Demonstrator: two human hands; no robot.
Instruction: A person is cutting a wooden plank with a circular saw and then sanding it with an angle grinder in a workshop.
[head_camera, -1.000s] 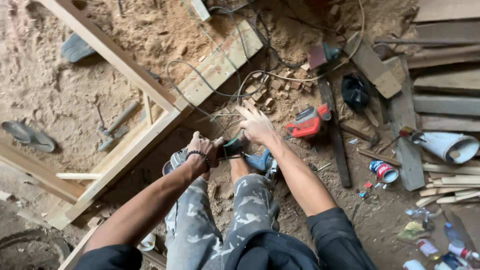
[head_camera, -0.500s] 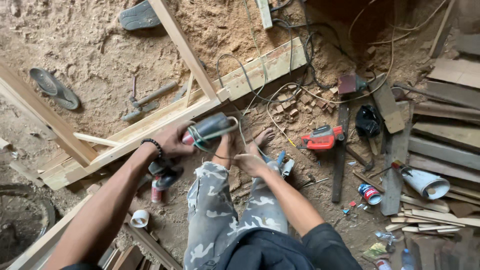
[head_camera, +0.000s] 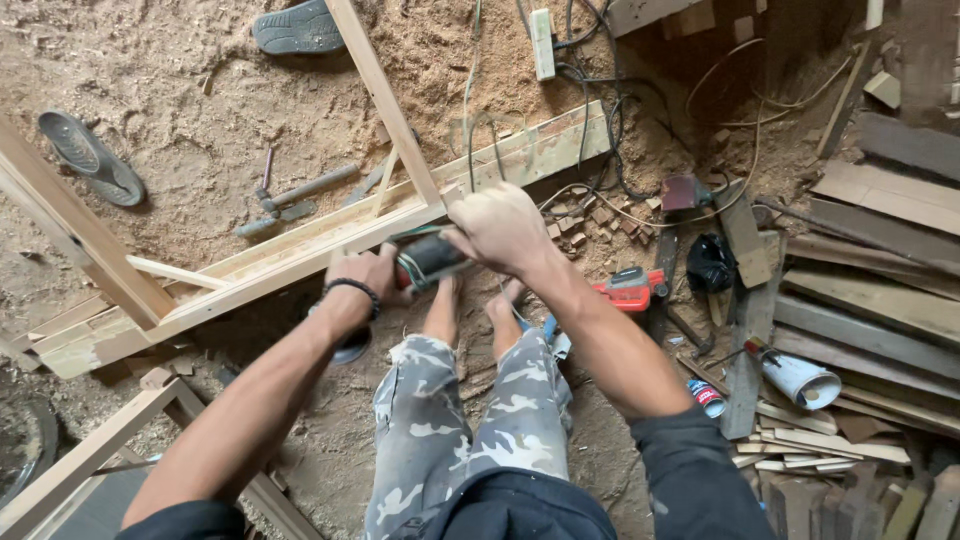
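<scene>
A: Head view, the only one. Where is the tool?
B: The power tool (head_camera: 425, 258) sits between both hands, above the knees and just in front of the wooden frame (head_camera: 300, 255). Its long axis runs roughly left to right, tilted up slightly toward the right.
A: And the hands?
B: The left hand (head_camera: 365, 275) is clenched around the tool's left end, fingers (head_camera: 385, 262) wrapped over it. The right hand (head_camera: 497, 228) is closed over the right end, knuckles up. Both touch it; neither is nearer.
A: What can't you make out?
B: The right hand covers the tool's head, so any disc or bit is hidden. Whether the cord (head_camera: 470, 120) running up over the frame belongs to this tool, I cannot tell. A dark round thing below the left wrist is half covered by the arm. The red tool (head_camera: 630, 290) lies apart on the sawdust floor (head_camera: 180, 110), right of the feet.
</scene>
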